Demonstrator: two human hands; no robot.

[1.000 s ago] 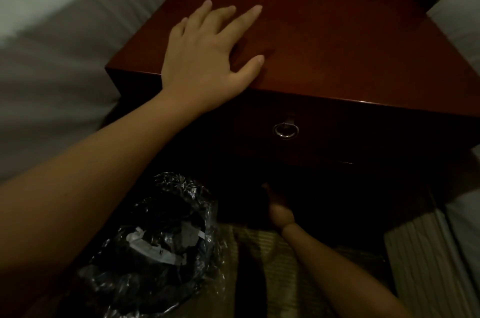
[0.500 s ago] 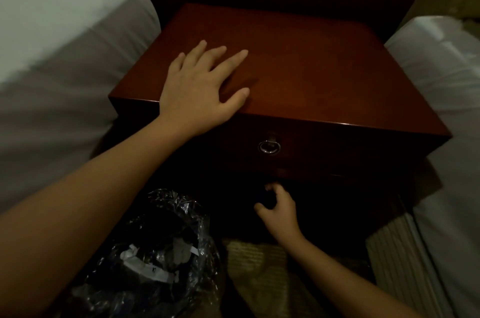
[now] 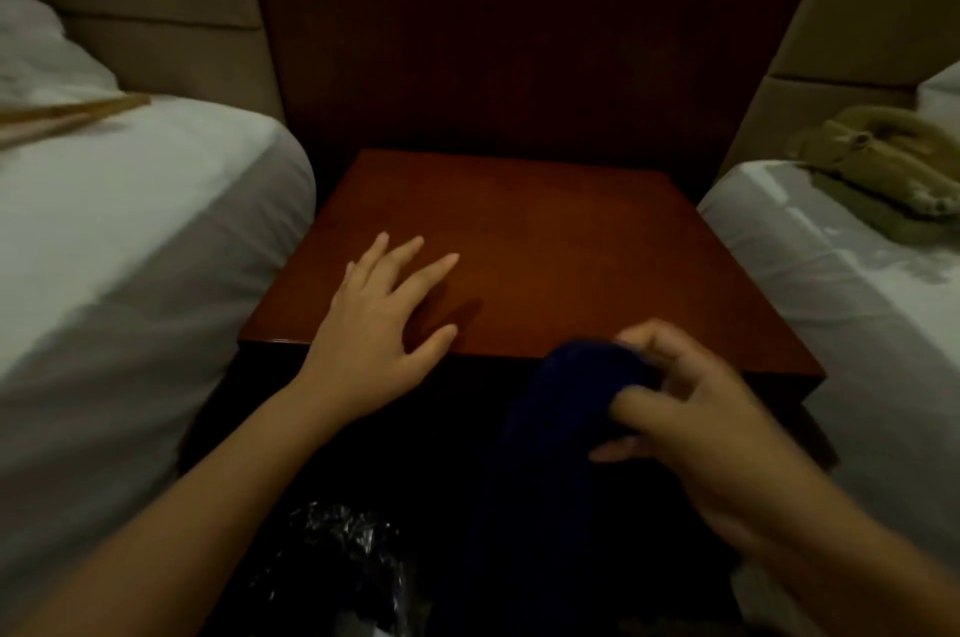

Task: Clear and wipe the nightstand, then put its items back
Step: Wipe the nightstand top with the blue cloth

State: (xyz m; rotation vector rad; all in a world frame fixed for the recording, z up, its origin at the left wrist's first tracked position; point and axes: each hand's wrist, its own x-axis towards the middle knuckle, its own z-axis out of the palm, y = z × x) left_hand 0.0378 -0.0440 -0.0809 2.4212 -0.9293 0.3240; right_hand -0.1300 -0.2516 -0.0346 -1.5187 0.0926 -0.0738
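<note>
The left hand (image 3: 376,324) lies flat with fingers spread on the front left of the nightstand (image 3: 545,241), probably to brace the person while leaning in. The right hand (image 3: 691,433) pinches a dark blue cloth (image 3: 566,407) at the front edge, the fabric hanging down before the cabinet, apparently ready for wiping. The top looks bare, so clearing seems done. A plastic-lined bin (image 3: 337,563) sits below, mostly lost in shadow. The nightstand's front is too dark to read, and motion blur softens the right hand.
</note>
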